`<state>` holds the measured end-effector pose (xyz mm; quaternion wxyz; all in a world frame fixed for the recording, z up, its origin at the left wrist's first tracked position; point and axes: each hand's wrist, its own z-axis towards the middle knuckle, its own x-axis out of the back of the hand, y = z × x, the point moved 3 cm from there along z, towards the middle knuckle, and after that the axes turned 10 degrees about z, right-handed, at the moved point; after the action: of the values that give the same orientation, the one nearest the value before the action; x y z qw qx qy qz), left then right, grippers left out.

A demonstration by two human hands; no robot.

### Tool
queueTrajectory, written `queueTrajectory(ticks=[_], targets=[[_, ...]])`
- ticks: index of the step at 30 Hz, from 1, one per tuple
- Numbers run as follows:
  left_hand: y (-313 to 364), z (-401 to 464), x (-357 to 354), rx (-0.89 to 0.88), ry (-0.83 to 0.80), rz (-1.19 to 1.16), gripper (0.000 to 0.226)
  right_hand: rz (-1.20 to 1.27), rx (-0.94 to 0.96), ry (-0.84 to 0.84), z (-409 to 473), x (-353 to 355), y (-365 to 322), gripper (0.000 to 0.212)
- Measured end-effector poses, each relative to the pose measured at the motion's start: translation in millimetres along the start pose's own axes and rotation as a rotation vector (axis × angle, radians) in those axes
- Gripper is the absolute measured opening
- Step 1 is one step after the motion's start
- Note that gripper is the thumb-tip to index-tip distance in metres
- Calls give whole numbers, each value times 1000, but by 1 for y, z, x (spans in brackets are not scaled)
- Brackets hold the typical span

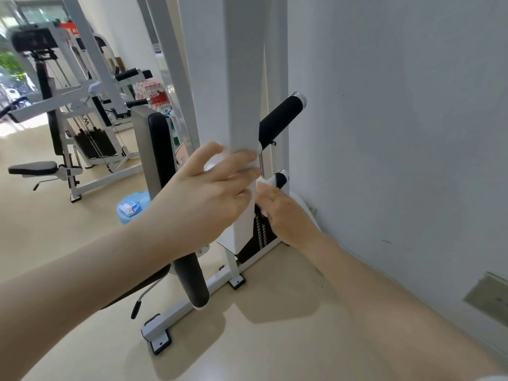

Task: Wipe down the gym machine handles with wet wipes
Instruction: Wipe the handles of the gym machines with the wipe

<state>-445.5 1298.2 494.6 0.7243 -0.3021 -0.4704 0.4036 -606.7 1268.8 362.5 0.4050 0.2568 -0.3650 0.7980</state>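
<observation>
A white gym machine stands against the wall, and its thick white arm [242,78] hangs down in front of me. My left hand [209,193] grips the lower end of this arm, fingers wrapped round it. A black foam handle [280,119] with a chrome cap sticks up to the right behind the arm. Below it my right hand [288,215] holds a white wet wipe [265,185] round a second black handle [281,179], of which only the tip shows.
The grey wall [398,133] is close on the right. A black roller pad [192,281] and the machine's base feet [156,336] lie below my hands. A pack of wipes [131,208] sits on a blue stool. Other machines [68,119] stand at the left.
</observation>
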Motion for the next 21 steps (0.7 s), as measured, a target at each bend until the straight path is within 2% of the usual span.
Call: queueTrajectory(ticks=[2, 5, 7, 9, 12, 14, 16, 17, 18, 21], targets=[[0, 0, 1, -14, -14, 17, 24, 87, -229, 139, 6, 5, 23, 35], [2, 0, 3, -11, -43, 22, 12, 290, -534, 435, 8, 13, 29, 28], [4, 1, 4, -4, -48, 26, 11, 393, -669, 592, 2, 7, 23, 23], [5, 2, 4, 8, -31, 31, 13, 629, -887, 685, -9, -15, 13, 23], [7, 3, 4, 31, -28, 13, 15, 1337, -1008, 654, -19, -42, -23, 26], [7, 4, 5, 35, -37, 23, 15, 1690, -1108, 649, -16, -39, -22, 26], [6, 3, 5, 34, -44, 17, 15, 1957, -1201, 793, -12, -29, 1, 14], [5, 2, 5, 37, -48, 15, 14, 2033, -1186, 842, -11, -26, 7, 19], [5, 2, 6, 36, -55, 16, 14, 2073, -1174, 821, -13, -26, 7, 28], [3, 0, 4, 37, -78, 1, 10, 1955, -1148, 566, -22, -35, -14, 30]])
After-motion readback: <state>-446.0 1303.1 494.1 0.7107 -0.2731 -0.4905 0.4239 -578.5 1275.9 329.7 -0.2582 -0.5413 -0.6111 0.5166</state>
